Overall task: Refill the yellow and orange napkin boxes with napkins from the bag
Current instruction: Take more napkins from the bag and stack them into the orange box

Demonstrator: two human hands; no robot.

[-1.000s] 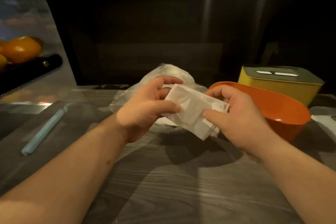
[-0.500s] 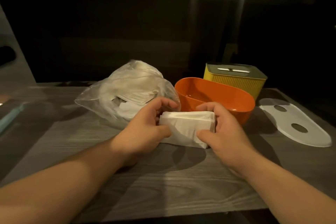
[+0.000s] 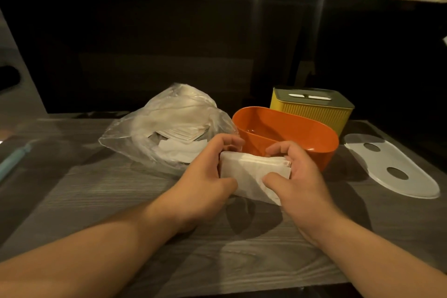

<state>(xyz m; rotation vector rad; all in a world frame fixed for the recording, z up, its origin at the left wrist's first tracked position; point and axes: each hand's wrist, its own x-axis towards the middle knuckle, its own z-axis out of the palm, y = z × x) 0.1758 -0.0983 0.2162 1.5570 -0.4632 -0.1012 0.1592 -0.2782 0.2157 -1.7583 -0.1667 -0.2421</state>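
Dim warm light, perhaps from overhead, casts soft shadows; edges bend, background murky.

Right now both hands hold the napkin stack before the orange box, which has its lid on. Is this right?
No. The head view shows the orange box open, with no lid on. The left hand and right hand do hold the napkin stack before it.

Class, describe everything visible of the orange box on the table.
The orange box is an oval, glossy, plastic-looking tub, upright on the wood-grain table, lidless, no napkins visible inside. It stands before the yellow box, right of the plastic bag, its near rim behind the napkin stack that the left hand and right hand grip; contact cannot be told.
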